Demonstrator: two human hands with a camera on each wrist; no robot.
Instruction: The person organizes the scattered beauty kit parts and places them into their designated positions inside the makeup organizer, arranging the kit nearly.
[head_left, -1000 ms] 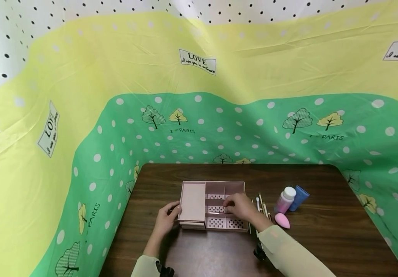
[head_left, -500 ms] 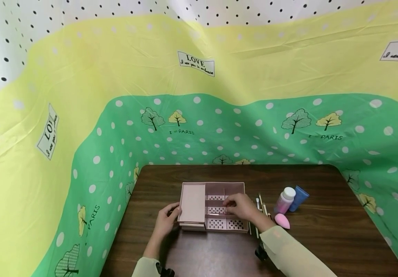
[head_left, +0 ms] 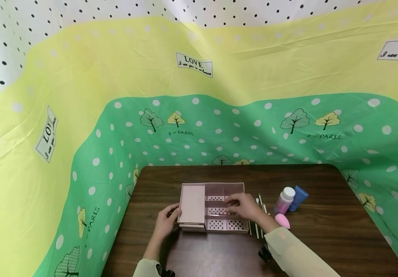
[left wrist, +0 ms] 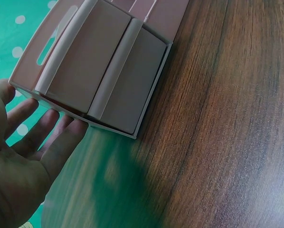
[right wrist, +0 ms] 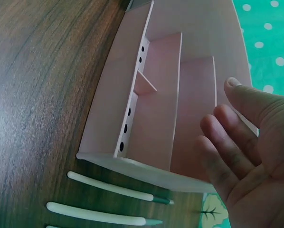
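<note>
A pink makeup organizer [head_left: 192,204] stands on the wooden table, with a flat-topped section at left and divided compartments at right. My left hand [head_left: 165,222] touches its left side; in the left wrist view, the fingertips [left wrist: 78,127] lie along its bottom edge, below two drawer fronts [left wrist: 92,57]. Over the right compartments hovers my right hand [head_left: 245,207]. Its fingers [right wrist: 225,156] are loosely bent and hold nothing in the right wrist view, with the thumb apart from them. Slim dividers [right wrist: 156,104] split the compartments, whose visible parts contain no items.
Several makeup brushes [right wrist: 97,213] lie just right of the organizer, partly under my right forearm. Farther right are a pink bottle [head_left: 284,202] with a white cap, a blue tube [head_left: 299,198] and a pink makeup sponge [head_left: 282,221]. A patterned curtain [head_left: 199,134] encloses the table.
My right hand has shifted slightly to the right above the compartments, and its thumb and fingers have spread apart. The left hand stays against the organizer's side.
</note>
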